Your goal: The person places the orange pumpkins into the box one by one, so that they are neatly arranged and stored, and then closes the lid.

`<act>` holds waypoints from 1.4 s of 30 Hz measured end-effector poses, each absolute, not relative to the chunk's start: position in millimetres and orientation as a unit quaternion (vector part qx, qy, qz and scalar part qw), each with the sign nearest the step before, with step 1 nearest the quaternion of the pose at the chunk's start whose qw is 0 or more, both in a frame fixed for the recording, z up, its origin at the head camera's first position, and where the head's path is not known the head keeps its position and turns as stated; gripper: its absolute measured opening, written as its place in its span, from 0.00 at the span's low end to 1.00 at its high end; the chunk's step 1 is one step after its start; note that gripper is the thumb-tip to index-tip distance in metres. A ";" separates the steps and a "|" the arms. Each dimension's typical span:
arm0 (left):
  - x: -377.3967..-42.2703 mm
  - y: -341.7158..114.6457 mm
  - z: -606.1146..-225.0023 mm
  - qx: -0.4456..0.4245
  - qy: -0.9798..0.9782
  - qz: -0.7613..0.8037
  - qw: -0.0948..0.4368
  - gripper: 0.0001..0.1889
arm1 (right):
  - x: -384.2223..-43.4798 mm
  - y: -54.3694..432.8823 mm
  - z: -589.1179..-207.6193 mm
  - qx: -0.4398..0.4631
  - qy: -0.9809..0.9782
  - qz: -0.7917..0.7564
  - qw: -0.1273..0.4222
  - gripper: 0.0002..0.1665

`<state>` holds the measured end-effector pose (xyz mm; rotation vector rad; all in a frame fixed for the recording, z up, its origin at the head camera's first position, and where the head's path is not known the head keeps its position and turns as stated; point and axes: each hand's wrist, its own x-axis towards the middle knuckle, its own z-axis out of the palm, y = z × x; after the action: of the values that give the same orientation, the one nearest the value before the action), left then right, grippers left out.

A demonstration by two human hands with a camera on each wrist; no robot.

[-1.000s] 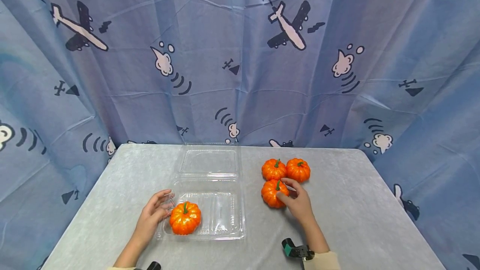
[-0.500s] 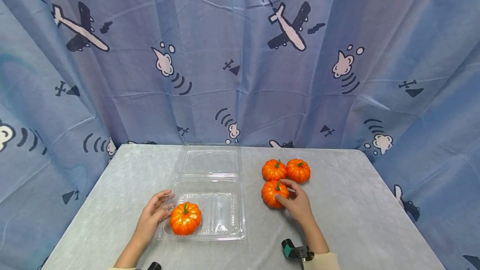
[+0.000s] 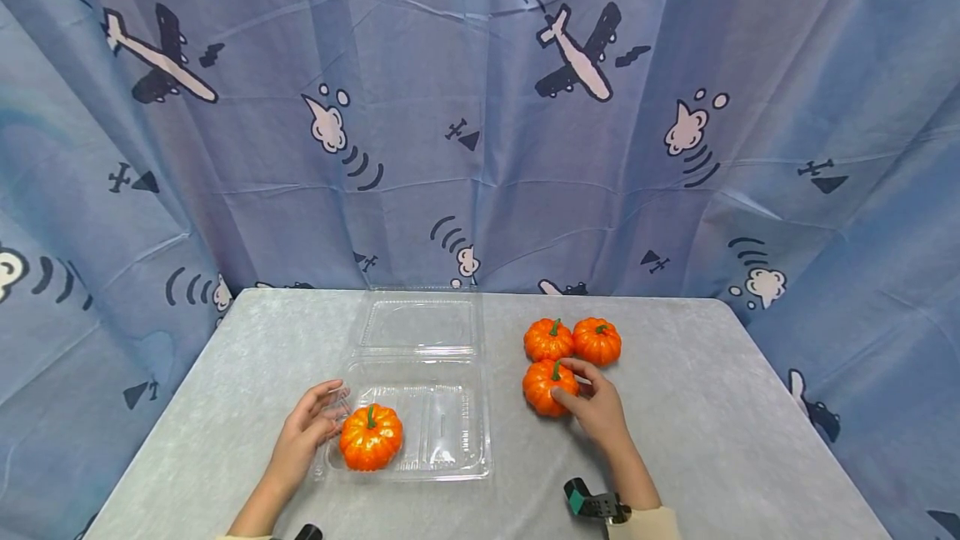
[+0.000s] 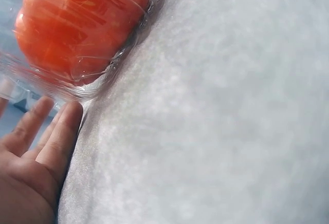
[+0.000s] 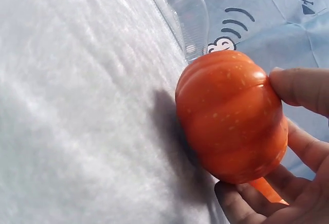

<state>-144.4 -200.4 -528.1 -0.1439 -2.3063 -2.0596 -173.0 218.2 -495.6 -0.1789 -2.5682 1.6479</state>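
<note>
On the right, my right hand grips a small orange pumpkin, its thumb on one side and fingers round the other. The right wrist view shows this ribbed pumpkin close up between thumb and fingers. A clear plastic clamshell box lies with its lid folded back. Another pumpkin sits inside it at the near left. At the box's left wall my left hand rests, and in the left wrist view its fairly straight fingers touch the plastic.
Two more pumpkins, one directly behind the gripped one and one to its right, stand close together. The pale grey table ends at a blue patterned curtain. Each wrist wears a camera, such as the right one.
The right thumb has shifted very slightly across the pumpkin. Otherwise the hands, pumpkins and box stay where they were.
</note>
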 end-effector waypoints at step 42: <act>-143.4 -200.0 -525.4 -0.038 -0.747 -0.664 0.016 0.28 | -161.3 161.6 -452.8 0.097 -0.793 0.601 0.031 0.26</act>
<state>-143.4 -200.0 -525.4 -0.1185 -2.3218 -2.0647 -161.3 161.6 -452.8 0.2992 -2.4420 1.8526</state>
